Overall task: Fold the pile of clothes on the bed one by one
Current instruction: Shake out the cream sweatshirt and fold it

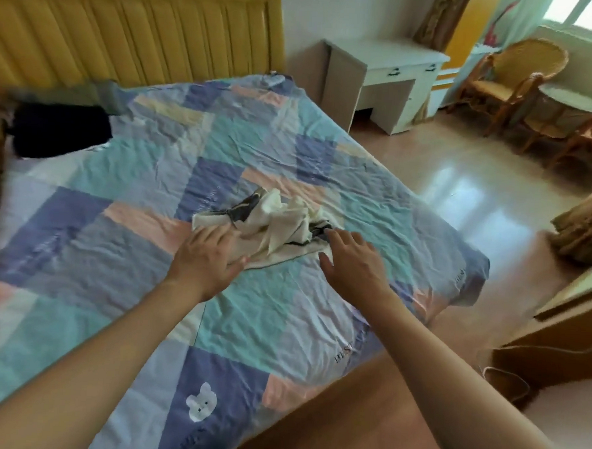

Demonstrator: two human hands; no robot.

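**Both hands on a crumpled garment, mid-bed**

Far left, near the yellow headboard (126, 26): a dark bundle of clothing (61, 130) on the patchwork bedsheet (118, 187). Toward the middle, the left hand (207, 257) — palm down, fingers straight and together, pressing flat on the left edge of the cream garment (274, 223), gripping nothing. The garment itself bunched and creased, dark trim showing, lying at the centre of the sheet. Next, the right hand (351, 261) — fingers spread and relaxed, tips touching the garment's right edge, not closed round it. Further right, beyond the bed: a white desk (381, 74), wicker chairs (521, 78), glossy floor (461, 191).
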